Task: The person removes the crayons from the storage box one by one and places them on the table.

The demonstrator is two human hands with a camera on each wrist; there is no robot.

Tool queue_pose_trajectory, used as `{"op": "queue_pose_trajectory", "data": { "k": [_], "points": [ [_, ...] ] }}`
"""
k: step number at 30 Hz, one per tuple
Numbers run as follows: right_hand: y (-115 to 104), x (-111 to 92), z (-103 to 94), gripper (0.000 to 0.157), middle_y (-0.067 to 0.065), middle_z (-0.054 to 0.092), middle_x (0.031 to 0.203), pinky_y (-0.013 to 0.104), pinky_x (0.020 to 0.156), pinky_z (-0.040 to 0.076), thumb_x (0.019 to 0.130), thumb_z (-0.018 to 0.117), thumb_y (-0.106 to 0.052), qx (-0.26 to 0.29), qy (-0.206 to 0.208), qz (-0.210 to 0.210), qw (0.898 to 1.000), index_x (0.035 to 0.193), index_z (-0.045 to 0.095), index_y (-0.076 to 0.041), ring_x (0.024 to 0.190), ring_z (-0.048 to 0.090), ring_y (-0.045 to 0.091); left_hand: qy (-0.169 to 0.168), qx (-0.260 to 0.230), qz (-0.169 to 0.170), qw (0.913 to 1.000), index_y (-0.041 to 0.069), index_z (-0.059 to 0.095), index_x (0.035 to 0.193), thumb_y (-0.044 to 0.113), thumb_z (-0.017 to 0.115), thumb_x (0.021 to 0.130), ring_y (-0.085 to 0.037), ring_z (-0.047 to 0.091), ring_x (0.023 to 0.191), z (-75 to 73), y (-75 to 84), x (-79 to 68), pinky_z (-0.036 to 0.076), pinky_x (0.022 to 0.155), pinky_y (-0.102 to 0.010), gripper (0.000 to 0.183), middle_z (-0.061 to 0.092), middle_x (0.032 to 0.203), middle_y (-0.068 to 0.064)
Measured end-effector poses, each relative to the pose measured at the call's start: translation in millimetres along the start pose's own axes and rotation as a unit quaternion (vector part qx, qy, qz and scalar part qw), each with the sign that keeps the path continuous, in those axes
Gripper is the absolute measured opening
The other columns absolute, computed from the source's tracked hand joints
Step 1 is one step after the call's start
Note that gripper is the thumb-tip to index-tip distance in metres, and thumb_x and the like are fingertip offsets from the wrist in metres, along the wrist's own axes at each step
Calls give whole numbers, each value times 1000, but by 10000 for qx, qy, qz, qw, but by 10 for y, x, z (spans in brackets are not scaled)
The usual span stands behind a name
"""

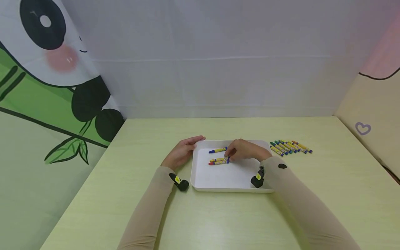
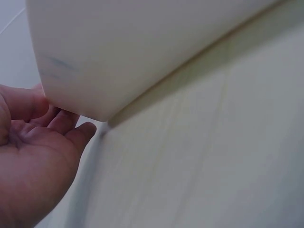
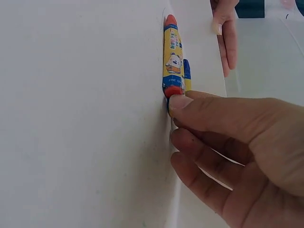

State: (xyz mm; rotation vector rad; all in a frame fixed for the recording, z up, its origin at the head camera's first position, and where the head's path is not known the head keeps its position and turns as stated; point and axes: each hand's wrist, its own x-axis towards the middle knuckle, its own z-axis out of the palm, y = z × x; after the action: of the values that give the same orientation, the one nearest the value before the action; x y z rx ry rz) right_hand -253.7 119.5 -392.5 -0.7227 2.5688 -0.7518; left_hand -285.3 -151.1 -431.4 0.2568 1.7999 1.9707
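Note:
A white tray (image 1: 231, 178) lies on the table, and my left hand (image 1: 182, 152) grips its far left corner. The left wrist view shows the left hand (image 2: 40, 142) with thumb and fingers at the tray wall (image 2: 118, 52). Inside the tray lie a blue crayon (image 1: 215, 151), a yellow-orange crayon (image 1: 215, 160) and a red crayon (image 1: 218, 162). My right hand (image 1: 245, 150) pinches the near end of the yellow-orange crayon, mostly hidden behind the red crayon (image 3: 172, 57) in the right wrist view. There, the right thumb (image 3: 209, 111) is right at the red crayon's end.
Several crayons (image 1: 289, 147) in yellow wrappers lie in a slanted row on the table (image 1: 218, 222), right of the tray. A pale cloth wall (image 1: 218, 86) rises behind the table, with printed cloth at both sides.

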Motion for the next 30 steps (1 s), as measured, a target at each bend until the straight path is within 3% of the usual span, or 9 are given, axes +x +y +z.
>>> {"op": "queue_pose_trajectory", "data": {
  "k": [12, 30],
  "points": [
    [-15, 17, 11, 16, 3, 67, 97, 26, 77, 49, 86, 67, -2, -9, -29, 140, 9999, 100, 74, -8, 83, 55, 14, 76, 7, -61, 10000, 7, 44, 144, -4, 35, 100, -22, 35, 141, 2, -13, 18, 31, 116, -39, 47, 43, 150, -6],
    [-27, -58, -51, 14, 5, 66, 96, 24, 77, 49, 86, 67, -1, -122, 192, -287, 9993, 98, 74, -6, 84, 55, 13, 64, -118, -55, 9999, 6, 44, 143, -5, 35, 99, -23, 36, 141, 3, -13, 10, 31, 116, -39, 46, 43, 150, -7]
  ]
}}
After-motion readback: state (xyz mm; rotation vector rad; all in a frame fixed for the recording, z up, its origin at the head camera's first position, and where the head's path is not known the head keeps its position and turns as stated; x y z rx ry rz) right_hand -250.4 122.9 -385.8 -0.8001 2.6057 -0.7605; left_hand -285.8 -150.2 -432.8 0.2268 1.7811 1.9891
